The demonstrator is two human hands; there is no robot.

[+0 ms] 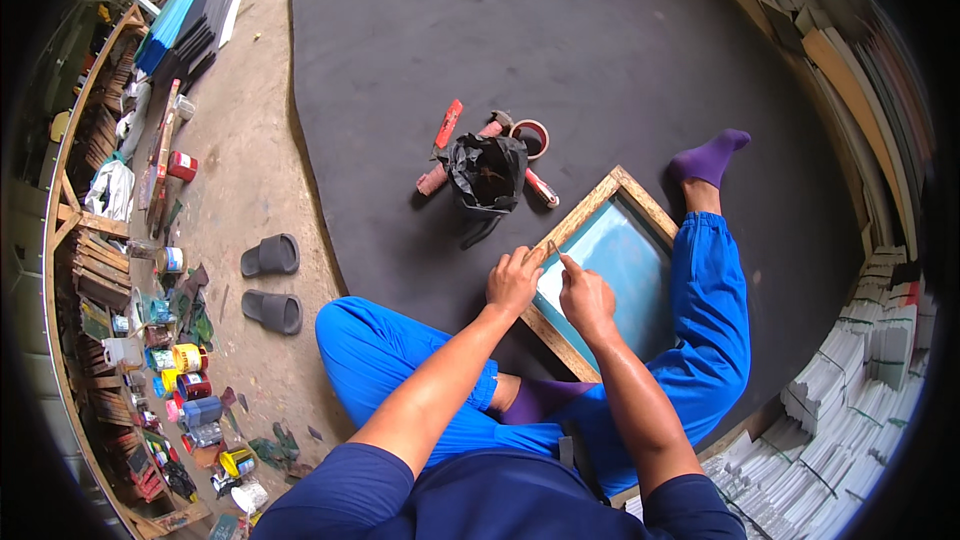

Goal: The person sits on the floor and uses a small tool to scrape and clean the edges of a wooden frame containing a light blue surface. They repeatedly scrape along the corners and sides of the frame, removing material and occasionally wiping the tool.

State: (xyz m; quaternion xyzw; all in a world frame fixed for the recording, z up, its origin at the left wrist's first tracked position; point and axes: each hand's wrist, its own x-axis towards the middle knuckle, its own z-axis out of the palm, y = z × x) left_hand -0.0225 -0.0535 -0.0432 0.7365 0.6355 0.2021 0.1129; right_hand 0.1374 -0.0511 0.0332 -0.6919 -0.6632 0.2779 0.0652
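A wooden screen frame (585,212) with teal mesh (632,285) stretched in it lies slanted between my legs. My left hand (512,282) is closed on the frame's left corner, fingers bent over the wood. Beside it, my right hand (588,298) is over the mesh with its fingers curled and the index finger reaching to the wooden edge. A small thin piece (553,248) sticks up between the two hands; its kind is too small to tell. Whatever my right fingers enclose is hidden.
Ahead stands a black plastic-lined container (487,172), with a tape roll (531,138), a red-handled tool (541,189) and a red strip-like tool (449,123) around it. Slippers (271,255) lie left of the dark mat (400,40). Paint jars (190,358) line the left; bundled white stacks (830,410) stand right.
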